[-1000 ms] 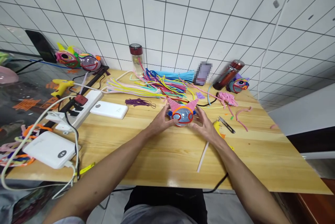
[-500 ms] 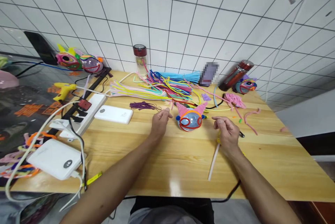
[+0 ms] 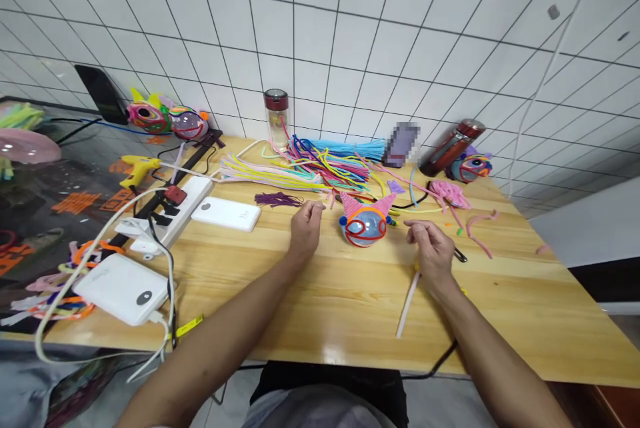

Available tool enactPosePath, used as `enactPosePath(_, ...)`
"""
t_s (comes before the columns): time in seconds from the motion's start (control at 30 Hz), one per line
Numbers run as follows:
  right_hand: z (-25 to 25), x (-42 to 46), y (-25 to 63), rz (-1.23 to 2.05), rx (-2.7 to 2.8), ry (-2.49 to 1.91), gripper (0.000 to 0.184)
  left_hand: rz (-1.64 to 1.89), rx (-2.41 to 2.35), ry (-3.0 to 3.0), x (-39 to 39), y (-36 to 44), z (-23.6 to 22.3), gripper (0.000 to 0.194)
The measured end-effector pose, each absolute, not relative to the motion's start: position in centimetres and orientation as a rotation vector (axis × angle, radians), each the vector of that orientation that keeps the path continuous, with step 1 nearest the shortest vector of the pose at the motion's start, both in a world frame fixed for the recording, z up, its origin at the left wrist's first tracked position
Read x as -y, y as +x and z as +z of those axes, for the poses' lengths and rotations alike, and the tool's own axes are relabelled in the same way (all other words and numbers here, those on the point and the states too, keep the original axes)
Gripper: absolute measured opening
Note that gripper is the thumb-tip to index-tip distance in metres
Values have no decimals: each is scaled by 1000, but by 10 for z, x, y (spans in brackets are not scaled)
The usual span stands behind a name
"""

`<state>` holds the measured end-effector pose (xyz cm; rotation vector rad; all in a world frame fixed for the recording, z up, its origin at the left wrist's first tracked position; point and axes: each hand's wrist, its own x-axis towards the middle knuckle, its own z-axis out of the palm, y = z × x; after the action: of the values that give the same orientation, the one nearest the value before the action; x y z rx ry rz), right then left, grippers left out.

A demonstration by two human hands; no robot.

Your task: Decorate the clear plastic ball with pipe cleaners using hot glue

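Note:
A clear bluish ball ornament (image 3: pixel 369 231) with pink pipe-cleaner ears, red loops and blue side knobs stands on the wooden table (image 3: pixel 340 308) between my hands, touched by neither. Left of it rests my left hand (image 3: pixel 306 231), its fingers curled closed; whether they hold anything small is hidden. On the other side, my right hand (image 3: pixel 431 251) is loosely curled with thumb and index close together, and the inside of its grip cannot be seen. A thin white stick (image 3: pixel 407 306) and yellow parts show from beneath it, mostly covered by the hand.
Bundles of coloured pipe cleaners (image 3: pixel 330 165) lie behind the ornament, with a purple tassel (image 3: pixel 277 199) nearby. To the left are power banks (image 3: pixel 226 213), a power strip (image 3: pixel 187 215) and a yellow glue gun (image 3: pixel 139 170). A red flask (image 3: pixel 453 148) leans at the back right.
The view has shifted slightly left, so the left-side things appear farther right. Both hands keep nearly the same place beside the ornament, and nothing else has visibly moved.

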<state>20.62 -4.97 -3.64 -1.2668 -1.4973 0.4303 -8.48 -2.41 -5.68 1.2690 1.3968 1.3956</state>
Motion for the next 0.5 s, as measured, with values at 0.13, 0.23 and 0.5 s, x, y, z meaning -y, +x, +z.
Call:
enactPosePath(0.13,-32,49,202,423,1486,-1273,40,1424,-1434,1566,18,-88,-59,21)
enactPosePath(0.23,-30,47,200,417,1464,-1254,41,1291,-1449,1931,14,-88,-72,32)
enactPosePath(0.5,-31,45,196,483,1408,-1249,39,1173,-1507,2091,10,-100,-87,40)
